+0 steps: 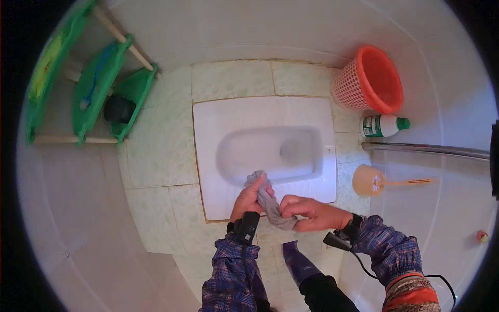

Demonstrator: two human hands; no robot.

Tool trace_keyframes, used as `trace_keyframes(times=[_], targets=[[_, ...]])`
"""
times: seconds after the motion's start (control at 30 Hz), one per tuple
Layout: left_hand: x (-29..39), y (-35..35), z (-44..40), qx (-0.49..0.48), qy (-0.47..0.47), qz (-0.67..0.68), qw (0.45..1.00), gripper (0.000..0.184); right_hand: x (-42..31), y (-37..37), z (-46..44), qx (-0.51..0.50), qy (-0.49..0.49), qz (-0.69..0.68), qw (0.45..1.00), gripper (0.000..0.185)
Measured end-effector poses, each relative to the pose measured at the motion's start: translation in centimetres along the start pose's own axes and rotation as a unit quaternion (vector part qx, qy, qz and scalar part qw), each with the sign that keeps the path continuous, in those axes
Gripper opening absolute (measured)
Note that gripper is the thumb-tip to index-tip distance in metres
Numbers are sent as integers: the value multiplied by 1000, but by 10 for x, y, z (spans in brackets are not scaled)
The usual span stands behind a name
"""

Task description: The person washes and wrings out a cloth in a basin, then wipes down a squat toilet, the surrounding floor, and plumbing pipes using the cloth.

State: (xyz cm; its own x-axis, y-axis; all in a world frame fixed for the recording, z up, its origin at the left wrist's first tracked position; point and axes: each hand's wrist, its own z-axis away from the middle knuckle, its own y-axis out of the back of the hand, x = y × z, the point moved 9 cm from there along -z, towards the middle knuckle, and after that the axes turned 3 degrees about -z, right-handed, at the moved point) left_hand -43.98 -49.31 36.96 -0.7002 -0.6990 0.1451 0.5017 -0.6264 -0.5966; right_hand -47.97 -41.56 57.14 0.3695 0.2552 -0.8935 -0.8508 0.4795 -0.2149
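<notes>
Both my hands grip a grey cloth [269,204], which hangs bunched and twisted between them above the front edge of a white squat toilet [218,112]. My left hand [249,198] is closed around the cloth's upper part, thumb on top. Lower and to the right, my right hand [314,214] pinches the other end with curled fingers. A dark device is strapped on each wrist, and a black cable runs from the right one.
A green shelf rack [99,88] stands at the left wall. Along the right are a red-rimmed basket [345,86], a white bottle with green cap [382,126], a metal pipe [426,150] and a yellowish brush holder [366,180]. My shoes stand on the tiled floor [156,161].
</notes>
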Motion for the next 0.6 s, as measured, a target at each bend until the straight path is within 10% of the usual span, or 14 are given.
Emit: trace_keyframes(times=[0.13,0.23,0.33,0.6], targets=[[15,-70,42,-52,12,-23,998,57,15,83,-4,140,44,-287,946,40],[25,-124,62,-270,24,29,962,55,35,133,-31,228,54,-139,962,45],[27,-150,60,-334,30,35,941,51,41,95,-41,168,32,-506,845,49],[46,-151,81,-179,45,-99,978,45,-9,106,-42,71,-8,-328,942,27]])
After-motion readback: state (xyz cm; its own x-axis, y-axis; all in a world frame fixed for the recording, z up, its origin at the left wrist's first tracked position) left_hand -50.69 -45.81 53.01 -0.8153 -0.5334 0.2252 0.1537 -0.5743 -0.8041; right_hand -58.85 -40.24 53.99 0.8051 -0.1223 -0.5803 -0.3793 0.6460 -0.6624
